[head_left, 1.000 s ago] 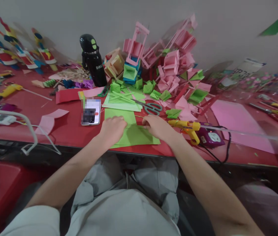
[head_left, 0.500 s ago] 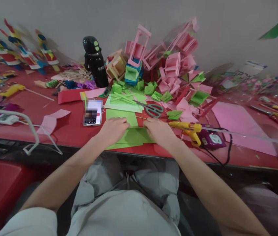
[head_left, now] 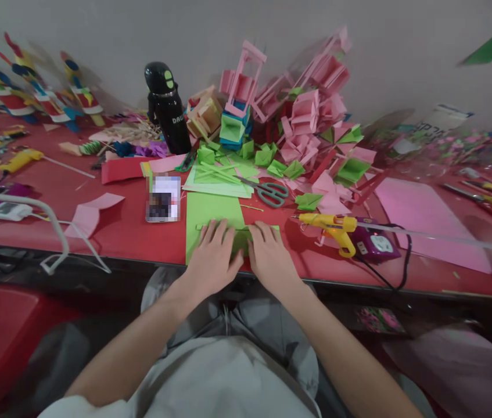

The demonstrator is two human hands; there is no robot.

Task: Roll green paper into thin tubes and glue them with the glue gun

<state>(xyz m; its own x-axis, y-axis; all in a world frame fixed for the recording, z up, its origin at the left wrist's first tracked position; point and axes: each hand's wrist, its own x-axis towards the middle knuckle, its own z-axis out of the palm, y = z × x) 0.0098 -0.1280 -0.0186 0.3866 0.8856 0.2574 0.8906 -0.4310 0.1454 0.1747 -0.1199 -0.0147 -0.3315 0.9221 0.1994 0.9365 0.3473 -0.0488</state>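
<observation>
At the table's front edge, my left hand [head_left: 214,255] lies palm down with its fingers stretched forward and the thumb out to the right. Close beside it, my right hand [head_left: 272,255] rests the same way. Both press on a narrow rolled-looking piece of green paper [head_left: 276,229], whose ends show past the fingers; most of it is hidden under the hands. Beneath that lies a flat green sheet [head_left: 215,208]. Grey-handled scissors [head_left: 273,193] lie just behind, and a yellow glue gun [head_left: 337,229] stands right of my right hand.
A phone [head_left: 163,199] lies left of the green sheet. Behind stand a black bottle [head_left: 171,113] and a heap of pink folded-paper pieces [head_left: 306,113]. A pink sheet [head_left: 428,223] and a purple box [head_left: 374,241] are at the right, a white cable [head_left: 56,223] at the left.
Both hands have come back toward the table edge, and their curled fingers have straightened and flattened onto the paper. The upper green piece now looks much narrower, like a roll.
</observation>
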